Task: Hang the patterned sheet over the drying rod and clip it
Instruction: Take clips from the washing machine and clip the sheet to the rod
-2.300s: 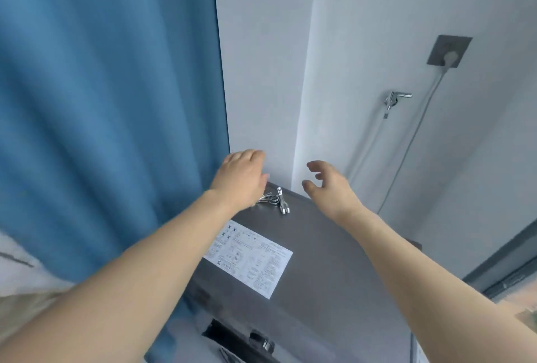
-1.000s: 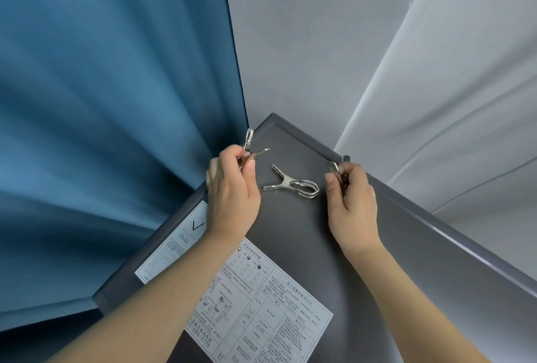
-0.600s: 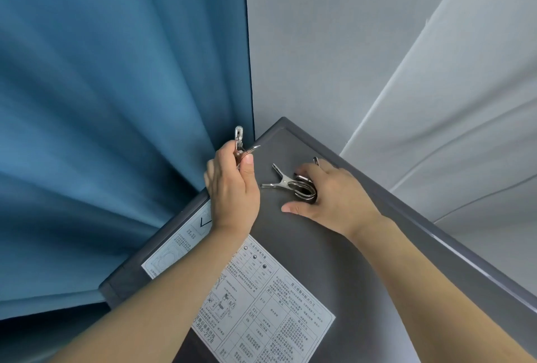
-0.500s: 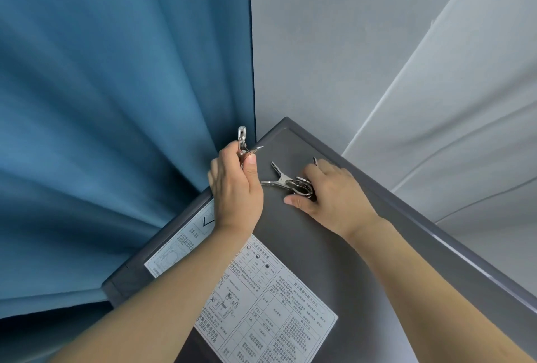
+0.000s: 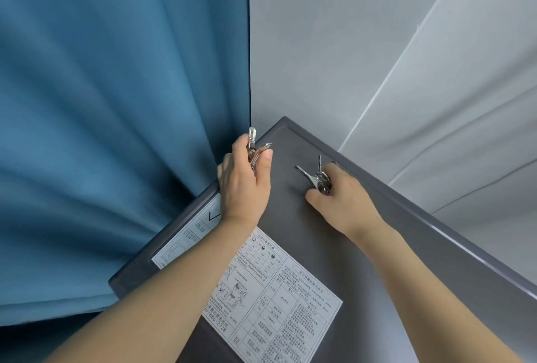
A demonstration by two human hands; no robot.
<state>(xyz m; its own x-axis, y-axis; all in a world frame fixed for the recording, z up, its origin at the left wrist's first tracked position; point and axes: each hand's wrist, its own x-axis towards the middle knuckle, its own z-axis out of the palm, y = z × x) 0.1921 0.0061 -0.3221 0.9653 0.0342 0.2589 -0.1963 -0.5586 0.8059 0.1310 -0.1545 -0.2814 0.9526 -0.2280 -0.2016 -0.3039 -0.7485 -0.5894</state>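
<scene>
My left hand [image 5: 244, 185] grips a shiny metal clip [image 5: 253, 144] above the far left corner of a dark grey appliance top [image 5: 343, 246]; the clip's handles stick up past my thumb. My right hand [image 5: 345, 203] holds metal clips [image 5: 316, 176] gathered in its fingers, their handles pointing up and to the left, just above the appliance top. No patterned sheet and no drying rod are in view.
A blue curtain [image 5: 116, 130] hangs at the left, close to my left hand. White walls [image 5: 319, 43] meet in a corner behind the appliance. A white instruction sticker [image 5: 270, 298] covers the near part of the top; a smaller label [image 5: 189, 234] sits at its left edge.
My right hand has closed round the clip that lay on the appliance top and lifted it. My left hand keeps its clip in about the same place.
</scene>
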